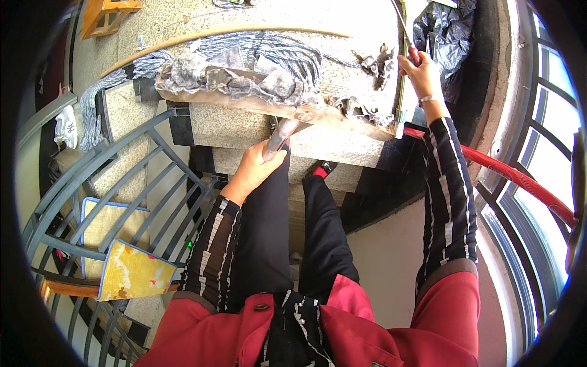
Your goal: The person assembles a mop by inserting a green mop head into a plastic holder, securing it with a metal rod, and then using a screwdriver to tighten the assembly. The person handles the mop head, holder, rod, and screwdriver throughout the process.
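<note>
Item: grey mop head, our landmark, a wide bundle of blue-grey cords and crumpled rags lying across a granite stair step.

Left hand: just below the mop head's middle, we have it clamped round a metal handle that runs up to the mop head's wooden bar.

Right hand: just right of the mop head, fingers closed round a thin red-gripped rod that rises toward the top edge. A bracelet sits at the wrist.

Black plastic bag: right of the mop head, beyond our right hand.

Red handrail: curving away below and to the right of the mop head.

Grey metal railing: below and left of the mop head; behind its bars, a yellow patterned mat.

White shoe: far left of the mop head.

Our legs, in black trousers, stand directly below the mop head.
</note>
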Available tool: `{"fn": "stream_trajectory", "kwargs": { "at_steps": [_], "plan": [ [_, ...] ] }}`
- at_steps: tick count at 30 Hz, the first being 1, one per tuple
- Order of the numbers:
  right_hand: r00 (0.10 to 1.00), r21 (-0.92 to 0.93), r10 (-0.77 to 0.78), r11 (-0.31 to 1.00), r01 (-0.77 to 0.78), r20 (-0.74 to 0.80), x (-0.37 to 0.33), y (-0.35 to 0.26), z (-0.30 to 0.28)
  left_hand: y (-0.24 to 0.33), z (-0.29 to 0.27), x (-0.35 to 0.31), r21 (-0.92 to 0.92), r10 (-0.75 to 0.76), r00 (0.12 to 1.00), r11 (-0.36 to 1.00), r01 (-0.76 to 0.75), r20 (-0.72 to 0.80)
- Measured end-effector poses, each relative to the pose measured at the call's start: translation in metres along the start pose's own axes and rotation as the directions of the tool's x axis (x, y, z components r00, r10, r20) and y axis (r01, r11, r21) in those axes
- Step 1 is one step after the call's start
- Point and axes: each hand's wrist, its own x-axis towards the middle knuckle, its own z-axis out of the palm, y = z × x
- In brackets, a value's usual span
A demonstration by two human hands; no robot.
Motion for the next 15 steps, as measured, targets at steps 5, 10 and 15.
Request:
{"fn": "stream_trajectory", "kwargs": {
  "at_steps": [5, 10, 15],
  "plan": [
    [0.888, 0.581, -0.329, 0.809, 0.09, 0.321, -0.073, -0.061, -0.023, 0.005, -0.001, 0.006, 0.01, -0.02, 0.999, 1.0, 0.02, 0.043],
    [0.857, 0.457, -0.326, 0.881, 0.122, 0.398, -0.113, -0.101, -0.019, 0.017, 0.002, 0.009, -0.037, 0.045, 0.999, 0.998, -0.045, 0.019],
    [0.902, 0.516, -0.352, 0.837, 0.183, 0.251, -0.119, -0.101, -0.008, 0.021, 0.004, 0.013, -0.057, 0.046, 0.999, 0.997, -0.044, 0.026]
  ]
}}
